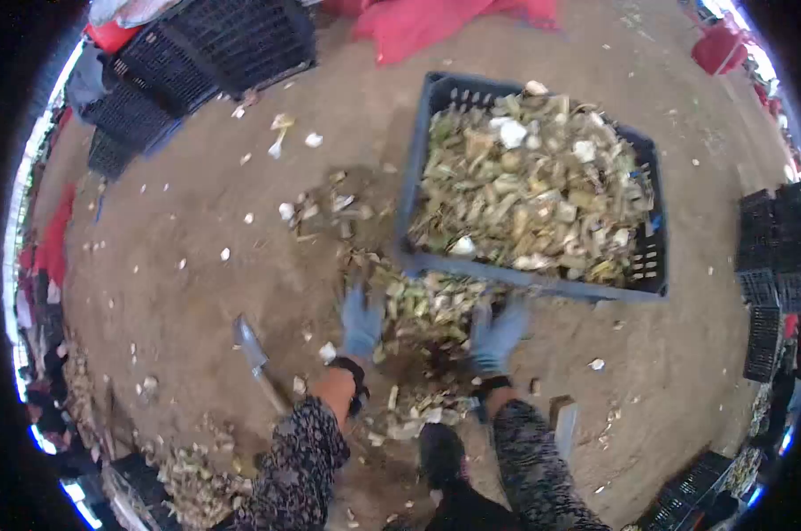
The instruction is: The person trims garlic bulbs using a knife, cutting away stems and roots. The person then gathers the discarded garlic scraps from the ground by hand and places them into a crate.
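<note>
My left hand (361, 324), in a pale blue glove, reaches forward at the left side of a low heap of plant scraps (431, 303) on the dirt floor. On the heap's right side is my right hand (498, 334), gloved alike. Both look open with fingers stretched out, though motion blurs them; I see nothing gripped. Just beyond stands a dark plastic crate (533, 284), filled with cut stalk pieces (524, 186) and a few white lumps that resemble garlic. To the left lies a bladed tool (251, 343) with a light handle.
Stacked black crates (215, 53) stand at the upper left, with more crates (759, 283) along the right edge. Red sacks (427, 22) lie at the top. A small block (563, 423) is beside my right forearm. Loose scraps (197, 482) pile up at the lower left.
</note>
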`<act>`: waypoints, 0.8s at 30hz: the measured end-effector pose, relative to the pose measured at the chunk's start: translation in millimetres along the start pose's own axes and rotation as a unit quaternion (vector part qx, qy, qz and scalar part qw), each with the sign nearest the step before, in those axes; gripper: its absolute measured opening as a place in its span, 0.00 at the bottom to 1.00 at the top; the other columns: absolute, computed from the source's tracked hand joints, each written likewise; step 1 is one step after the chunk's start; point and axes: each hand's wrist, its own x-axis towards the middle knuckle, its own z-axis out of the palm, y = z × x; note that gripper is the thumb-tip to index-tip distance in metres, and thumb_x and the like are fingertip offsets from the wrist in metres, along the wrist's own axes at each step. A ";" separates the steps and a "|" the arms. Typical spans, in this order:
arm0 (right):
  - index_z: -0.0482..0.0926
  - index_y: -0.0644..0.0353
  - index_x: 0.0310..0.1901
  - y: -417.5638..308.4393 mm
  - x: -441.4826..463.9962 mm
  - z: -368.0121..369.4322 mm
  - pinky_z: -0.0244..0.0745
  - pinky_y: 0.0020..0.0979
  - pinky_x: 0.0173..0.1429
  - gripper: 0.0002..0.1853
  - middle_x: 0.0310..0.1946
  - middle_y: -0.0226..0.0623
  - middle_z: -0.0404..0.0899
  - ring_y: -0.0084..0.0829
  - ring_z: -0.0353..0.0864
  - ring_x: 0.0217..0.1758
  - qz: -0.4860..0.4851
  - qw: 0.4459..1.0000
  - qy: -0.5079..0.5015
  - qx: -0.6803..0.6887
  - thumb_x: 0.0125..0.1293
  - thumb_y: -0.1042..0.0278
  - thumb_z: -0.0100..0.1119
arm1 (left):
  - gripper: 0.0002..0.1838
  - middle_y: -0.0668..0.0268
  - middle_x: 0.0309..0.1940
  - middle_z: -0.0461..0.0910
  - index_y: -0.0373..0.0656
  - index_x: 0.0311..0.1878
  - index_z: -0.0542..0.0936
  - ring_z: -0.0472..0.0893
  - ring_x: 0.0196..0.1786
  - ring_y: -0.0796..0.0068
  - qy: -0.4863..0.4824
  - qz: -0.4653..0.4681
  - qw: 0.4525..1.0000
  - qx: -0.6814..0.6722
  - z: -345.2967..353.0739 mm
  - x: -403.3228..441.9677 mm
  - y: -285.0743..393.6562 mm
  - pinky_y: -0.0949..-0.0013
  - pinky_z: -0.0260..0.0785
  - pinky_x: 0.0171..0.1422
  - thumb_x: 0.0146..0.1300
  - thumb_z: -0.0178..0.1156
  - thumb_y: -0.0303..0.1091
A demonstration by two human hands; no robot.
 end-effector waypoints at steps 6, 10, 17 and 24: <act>0.73 0.61 0.55 -69.6 -37.2 7.1 0.65 0.37 0.59 0.18 0.51 0.44 0.73 0.40 0.71 0.55 0.107 0.943 -0.164 0.271 0.68 0.61 0.49 | 0.24 0.49 0.61 0.66 0.36 0.63 0.65 0.68 0.62 0.52 -0.194 0.306 0.888 0.285 74.4 -55.2 34.9 0.55 0.60 0.67 0.67 0.48 0.37; 0.73 0.57 0.57 -81.2 -21.9 -42.7 0.63 0.35 0.63 0.19 0.55 0.42 0.72 0.40 0.71 0.56 0.152 0.841 -0.169 0.492 0.66 0.62 0.55 | 0.22 0.55 0.57 0.71 0.34 0.60 0.69 0.72 0.56 0.65 -0.132 -0.068 0.864 -0.481 50.6 -64.6 56.0 0.64 0.64 0.60 0.69 0.47 0.39; 0.73 0.59 0.57 -97.6 47.1 -210.1 0.56 0.39 0.69 0.21 0.58 0.41 0.70 0.41 0.64 0.65 -0.042 0.864 0.003 0.502 0.62 0.67 0.57 | 0.23 0.54 0.58 0.70 0.37 0.63 0.65 0.74 0.55 0.65 -0.127 0.071 0.795 -0.590 -41.9 -108.8 221.9 0.64 0.72 0.53 0.70 0.45 0.40; 0.68 0.58 0.62 -86.0 199.9 -253.6 0.52 0.42 0.71 0.27 0.62 0.46 0.66 0.45 0.58 0.69 -0.089 0.913 0.176 0.356 0.60 0.65 0.60 | 0.27 0.59 0.66 0.61 0.41 0.71 0.55 0.66 0.64 0.65 -0.152 0.184 0.757 -0.608 -73.9 -47.4 351.2 0.64 0.58 0.69 0.73 0.41 0.43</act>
